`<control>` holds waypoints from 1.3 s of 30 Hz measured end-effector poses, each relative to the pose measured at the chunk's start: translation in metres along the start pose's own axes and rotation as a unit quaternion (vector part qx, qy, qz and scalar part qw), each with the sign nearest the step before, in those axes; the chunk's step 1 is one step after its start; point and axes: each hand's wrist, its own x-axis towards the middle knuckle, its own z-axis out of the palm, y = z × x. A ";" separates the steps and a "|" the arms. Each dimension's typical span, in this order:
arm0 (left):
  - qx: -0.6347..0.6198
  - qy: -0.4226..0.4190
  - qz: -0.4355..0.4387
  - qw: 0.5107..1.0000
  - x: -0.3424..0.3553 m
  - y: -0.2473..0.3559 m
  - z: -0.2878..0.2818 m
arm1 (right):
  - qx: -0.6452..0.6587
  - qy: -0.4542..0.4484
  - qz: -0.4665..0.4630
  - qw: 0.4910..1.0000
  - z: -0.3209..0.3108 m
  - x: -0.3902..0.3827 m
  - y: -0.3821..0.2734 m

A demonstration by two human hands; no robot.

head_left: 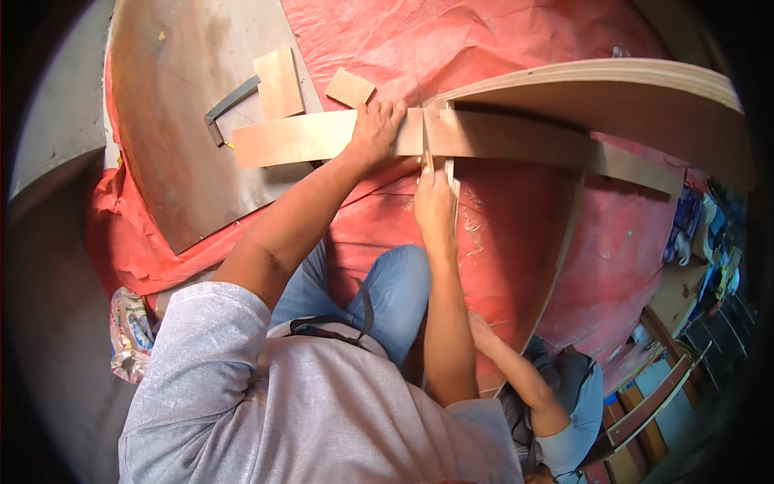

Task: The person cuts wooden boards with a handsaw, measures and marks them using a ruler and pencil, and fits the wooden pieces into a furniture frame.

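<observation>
My left hand (377, 129) is closed over a pale plywood strip (294, 139), its fingers at the strip's far edge. That strip meets a second plywood strip (508, 135) at a straight seam just right of the hand. Below the seam, my right hand (435, 198) is closed around a thin, pale, pencil-like stick (429, 164), whose tip points up at the seam. An upright board edge (455, 198) shows beside the right hand. Two small rectangular wood offcuts, one larger (280, 85) and one smaller (351, 87), lie beyond the left strip, near a grey L-shaped square (234, 101).
A large curved plywood panel (645, 113) rises at the right. A brown board (169, 137) lies at the left on red sheeting (363, 40). Another person's arm (524, 375) reaches in at lower right. A plastic bag (131, 335) sits at far left; clutter (709, 234) lies at far right.
</observation>
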 end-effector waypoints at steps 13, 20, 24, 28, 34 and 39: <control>-0.005 0.052 0.011 0.999 0.000 -0.003 0.003 | 0.011 0.029 0.009 0.999 0.018 0.017 0.001; 0.014 0.042 -0.001 0.999 0.004 -0.004 0.011 | -0.034 -0.052 0.091 0.994 -0.041 -0.108 0.022; 0.028 0.041 0.008 0.999 0.005 -0.006 0.018 | -0.019 -0.052 0.049 0.997 -0.018 -0.067 0.015; 0.031 0.037 0.015 0.999 0.005 -0.004 0.005 | 0.018 0.003 0.019 1.000 0.021 0.016 0.003; 0.010 0.058 0.019 0.998 0.001 -0.005 0.005 | 0.004 -0.043 0.078 0.996 -0.040 -0.097 0.014; 0.005 0.093 0.029 0.995 0.003 -0.007 0.016 | -0.029 -0.038 0.039 0.998 -0.022 -0.069 0.007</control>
